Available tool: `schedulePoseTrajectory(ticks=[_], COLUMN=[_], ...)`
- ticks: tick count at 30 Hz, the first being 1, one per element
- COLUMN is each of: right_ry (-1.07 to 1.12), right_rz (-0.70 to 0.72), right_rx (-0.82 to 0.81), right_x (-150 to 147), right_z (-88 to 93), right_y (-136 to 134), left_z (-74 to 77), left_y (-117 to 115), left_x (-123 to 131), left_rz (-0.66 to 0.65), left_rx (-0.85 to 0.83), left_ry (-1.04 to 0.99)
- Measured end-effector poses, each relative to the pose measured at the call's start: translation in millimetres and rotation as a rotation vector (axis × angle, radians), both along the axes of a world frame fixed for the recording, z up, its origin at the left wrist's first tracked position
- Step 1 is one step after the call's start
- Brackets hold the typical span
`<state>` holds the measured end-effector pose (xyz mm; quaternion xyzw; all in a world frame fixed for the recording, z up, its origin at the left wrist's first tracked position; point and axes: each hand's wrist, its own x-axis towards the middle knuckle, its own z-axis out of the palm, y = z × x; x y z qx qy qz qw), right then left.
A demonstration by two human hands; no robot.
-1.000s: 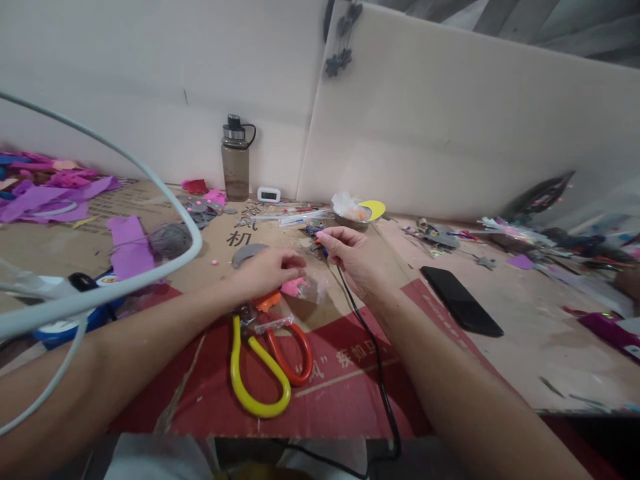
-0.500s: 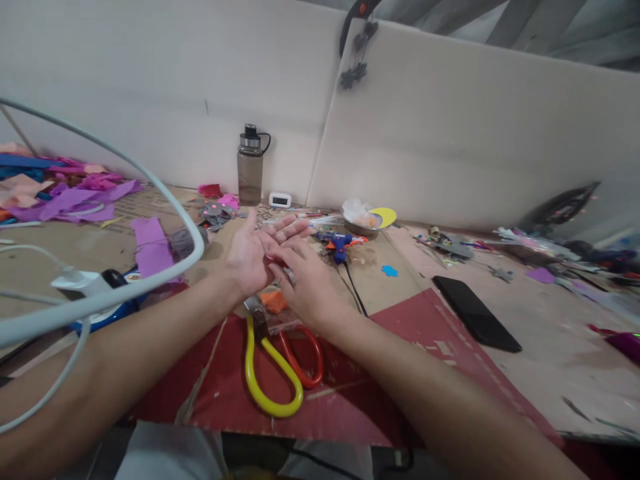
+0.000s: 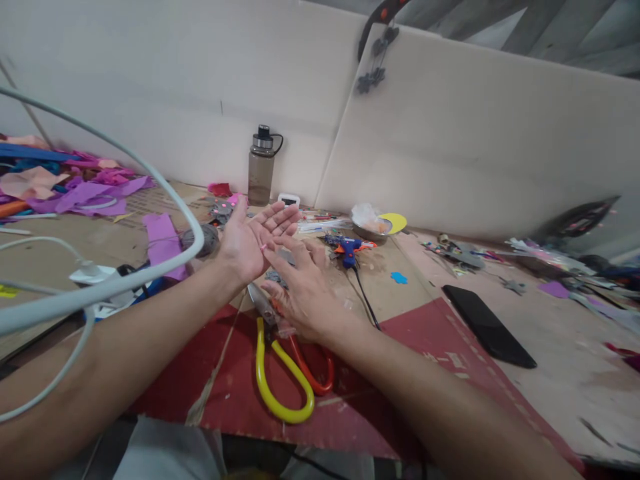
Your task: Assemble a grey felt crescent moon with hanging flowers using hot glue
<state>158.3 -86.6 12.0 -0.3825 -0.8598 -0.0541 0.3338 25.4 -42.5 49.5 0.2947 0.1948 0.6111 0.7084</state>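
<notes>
My left hand (image 3: 253,243) is turned palm up, its fingers stretched out. A tiny pink piece (image 3: 264,247) shows at the palm, too small to name. My right hand (image 3: 305,280) reaches across from the right, its index fingertip at that piece and its thumb apart. Under the hands lie scissors with yellow handles (image 3: 285,413) and a red-handled tool (image 3: 325,383), whose front end is hidden. Bits of orange material and clear plastic show partly below my right hand. Grey pieces (image 3: 277,277) lie behind its fingers.
Beyond the hands are a blue glue gun (image 3: 349,252), a bowl (image 3: 370,232) and a water bottle (image 3: 261,173). A phone (image 3: 487,327) lies right. Coloured felt scraps (image 3: 80,190) are piled left. A white cable (image 3: 170,193) loops close in front of my left arm.
My right thumb has moved away from the index finger, and the right hand has opened and turned more palm down. The pink piece now shows at the left palm. The whole view has shifted slightly.
</notes>
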Motion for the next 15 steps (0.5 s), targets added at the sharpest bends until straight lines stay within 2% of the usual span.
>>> schedulePoseTrajectory(ticks=[4, 7, 11, 15], right_ry=[0.045, -0.020, -0.105, -0.159], right_rz=[0.094, 0.161, 0.141, 0.075], right_rx=[0.016, 0.011, 0.006, 0.003], right_x=[2, 3, 2, 1], right_z=[0.7, -0.8, -2.3, -0.9], right_y=[5, 3, -4, -6], left_z=[-3.0, -2.7, -2.1, -4.1], left_y=[-1, 0, 2, 0], left_x=[5, 5, 3, 4], left_rz=[-0.032, -0.055, -0.061, -0.134], left_rx=[-0.017, -0.009, 0.009, -0.007], left_ry=[0.029, 0.003, -0.044, -0.050])
